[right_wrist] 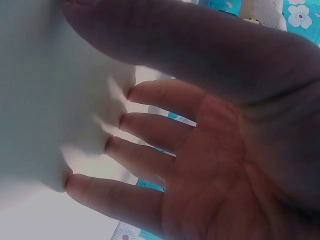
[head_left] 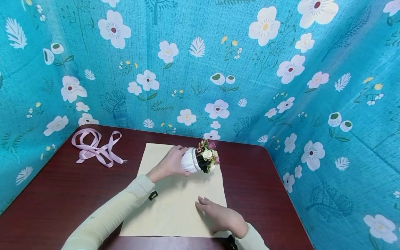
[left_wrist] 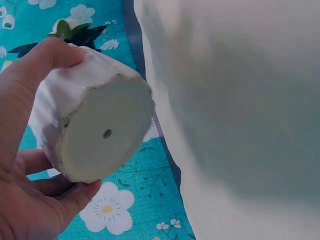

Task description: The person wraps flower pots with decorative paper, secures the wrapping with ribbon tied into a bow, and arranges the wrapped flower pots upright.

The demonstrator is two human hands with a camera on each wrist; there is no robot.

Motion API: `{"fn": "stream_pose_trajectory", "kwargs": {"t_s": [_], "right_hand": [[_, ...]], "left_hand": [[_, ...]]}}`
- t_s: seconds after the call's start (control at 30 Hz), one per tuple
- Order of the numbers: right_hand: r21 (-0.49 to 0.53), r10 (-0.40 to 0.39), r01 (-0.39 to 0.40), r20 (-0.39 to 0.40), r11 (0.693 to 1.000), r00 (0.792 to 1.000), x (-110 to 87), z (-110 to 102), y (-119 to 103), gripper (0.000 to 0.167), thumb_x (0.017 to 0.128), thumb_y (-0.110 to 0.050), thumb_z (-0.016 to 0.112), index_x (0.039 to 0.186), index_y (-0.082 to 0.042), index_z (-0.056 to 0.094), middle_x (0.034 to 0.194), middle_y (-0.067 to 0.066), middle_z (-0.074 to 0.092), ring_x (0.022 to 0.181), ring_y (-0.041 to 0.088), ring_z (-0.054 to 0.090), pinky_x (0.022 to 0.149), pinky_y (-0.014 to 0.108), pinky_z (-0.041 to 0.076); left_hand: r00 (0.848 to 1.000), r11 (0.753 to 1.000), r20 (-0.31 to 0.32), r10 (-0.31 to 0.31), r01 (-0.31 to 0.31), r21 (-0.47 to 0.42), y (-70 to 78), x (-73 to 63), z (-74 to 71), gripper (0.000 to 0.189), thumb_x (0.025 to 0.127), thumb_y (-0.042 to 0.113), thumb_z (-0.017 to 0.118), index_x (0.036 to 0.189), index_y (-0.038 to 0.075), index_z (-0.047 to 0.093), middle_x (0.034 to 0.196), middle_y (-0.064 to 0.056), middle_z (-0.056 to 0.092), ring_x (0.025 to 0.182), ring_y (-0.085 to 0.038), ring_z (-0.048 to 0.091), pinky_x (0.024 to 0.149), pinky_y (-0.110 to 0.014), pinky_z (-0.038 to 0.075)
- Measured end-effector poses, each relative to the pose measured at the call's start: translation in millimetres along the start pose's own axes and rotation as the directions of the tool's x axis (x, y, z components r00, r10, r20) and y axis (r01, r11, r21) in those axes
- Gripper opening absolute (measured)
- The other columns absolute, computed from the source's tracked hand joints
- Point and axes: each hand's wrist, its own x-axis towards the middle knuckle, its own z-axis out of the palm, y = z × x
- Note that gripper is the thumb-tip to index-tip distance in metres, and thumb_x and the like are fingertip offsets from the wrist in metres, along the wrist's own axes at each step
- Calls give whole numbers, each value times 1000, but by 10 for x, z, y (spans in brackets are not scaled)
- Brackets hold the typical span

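My left hand [head_left: 171, 162] grips a white flowerpot [head_left: 190, 160] tipped on its side over the paper. Artificial flowers [head_left: 208, 156] in white and pink, with dark leaves, stick out of its mouth toward the right. In the left wrist view, thumb and fingers curl round the pot [left_wrist: 110, 125], whose pale base with a small central hole faces the camera. Beneath lies a cream sheet of paper [head_left: 175, 208]. My right hand [head_left: 220, 216] is at the paper's lower right, its fingers spread; in the right wrist view the fingertips [right_wrist: 117, 145] rest on the sheet.
A pink ribbon [head_left: 98, 149] lies loosely looped at the table's back left. The dark red table [head_left: 250, 180] has a rounded back right corner. Blue flowered cloth [head_left: 187, 80] hangs behind and along both sides.
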Motion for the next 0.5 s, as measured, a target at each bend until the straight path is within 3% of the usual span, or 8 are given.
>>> {"fn": "stream_pose_trajectory", "kwargs": {"t_s": [0.33, 0.5], "right_hand": [[2, 0, 0, 4, 1000, 1000, 2, 17, 11, 102, 56, -2, 96, 146, 1, 48, 156, 24, 41, 146, 38, 38, 115, 34, 39], [13, -7, 7, -3, 1000, 1000, 1, 3, 10, 102, 55, -1, 96, 146, 2, 49, 155, 25, 42, 146, 39, 39, 115, 35, 40]], "left_hand": [[999, 998, 47, 25, -28, 61, 56, 46, 58, 65, 50, 34, 97, 101, 6, 68, 82, 0, 64, 77, -16, 56, 70, -32, 51], [997, 997, 66, 38, -42, 63, 85, 54, 82, 62, 48, 31, 98, 96, 7, 67, 79, 2, 61, 75, -14, 54, 67, -28, 51]]}}
